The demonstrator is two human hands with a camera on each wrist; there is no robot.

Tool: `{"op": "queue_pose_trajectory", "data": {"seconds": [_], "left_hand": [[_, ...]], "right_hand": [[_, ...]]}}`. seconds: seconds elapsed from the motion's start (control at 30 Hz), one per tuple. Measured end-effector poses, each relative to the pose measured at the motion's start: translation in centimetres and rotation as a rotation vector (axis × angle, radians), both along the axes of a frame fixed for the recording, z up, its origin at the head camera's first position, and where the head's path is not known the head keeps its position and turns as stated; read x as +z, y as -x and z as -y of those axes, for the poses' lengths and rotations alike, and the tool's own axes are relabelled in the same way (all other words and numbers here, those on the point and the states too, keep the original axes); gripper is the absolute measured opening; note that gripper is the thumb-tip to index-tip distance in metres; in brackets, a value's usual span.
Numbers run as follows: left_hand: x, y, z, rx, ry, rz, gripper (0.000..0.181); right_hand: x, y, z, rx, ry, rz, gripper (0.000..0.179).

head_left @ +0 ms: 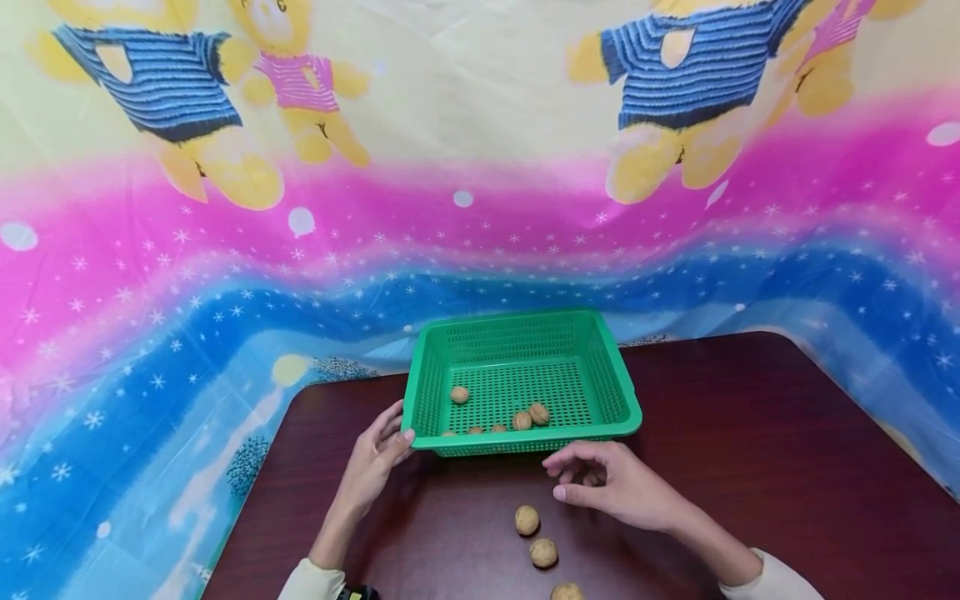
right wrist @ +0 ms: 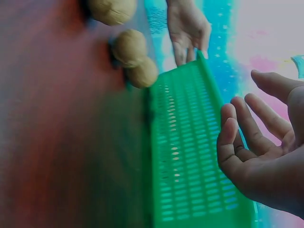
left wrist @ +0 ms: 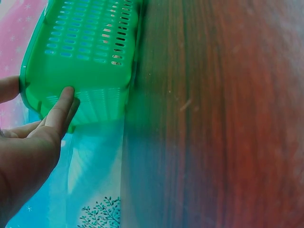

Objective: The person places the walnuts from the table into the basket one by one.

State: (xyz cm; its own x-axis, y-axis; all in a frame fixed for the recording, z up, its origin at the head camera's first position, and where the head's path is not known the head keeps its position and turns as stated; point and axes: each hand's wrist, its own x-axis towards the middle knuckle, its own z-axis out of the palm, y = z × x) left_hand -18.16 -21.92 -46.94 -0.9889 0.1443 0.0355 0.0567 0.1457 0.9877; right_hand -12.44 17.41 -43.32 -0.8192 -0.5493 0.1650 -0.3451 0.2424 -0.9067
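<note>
A green plastic basket stands on the dark table, with several walnuts lying on its slotted floor, mostly toward the near side. At its near left corner my left hand pinches the rim, thumb on top and fingers against the outer wall; the left wrist view shows those fingers on the green side. My right hand hovers by the near side of the basket, fingers loosely bent, and the right wrist view shows nothing held in it. Below it, three walnuts lie in a line on the table.
The brown wooden table extends to both sides of the basket. Behind it hangs a cloth backdrop printed with bears and snowflakes, close to the table's far edge. A dark object shows at the left wrist.
</note>
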Motion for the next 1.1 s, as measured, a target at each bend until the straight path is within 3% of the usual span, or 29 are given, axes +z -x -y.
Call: {"op": "queue_pose_trajectory", "data": {"seconds": [0.53,0.87,1.1], "left_hand": [[0.0,0.1,-0.1,0.006,-0.002,-0.003,0.066],[0.0,0.1,0.0,0.013,0.005,-0.004,0.065],[-0.1,0.0,0.0,0.012,0.009,-0.004,0.065]], "right_hand": [[-4.6,-1.7,1.1,0.153,0.000,-0.037,0.026],[-5.5,-1.6,1.5,0.165,-0.138,-0.189,0.026],[-5.3,-1.4,1.9,0.177,-0.234,-0.217,0.026]]}}
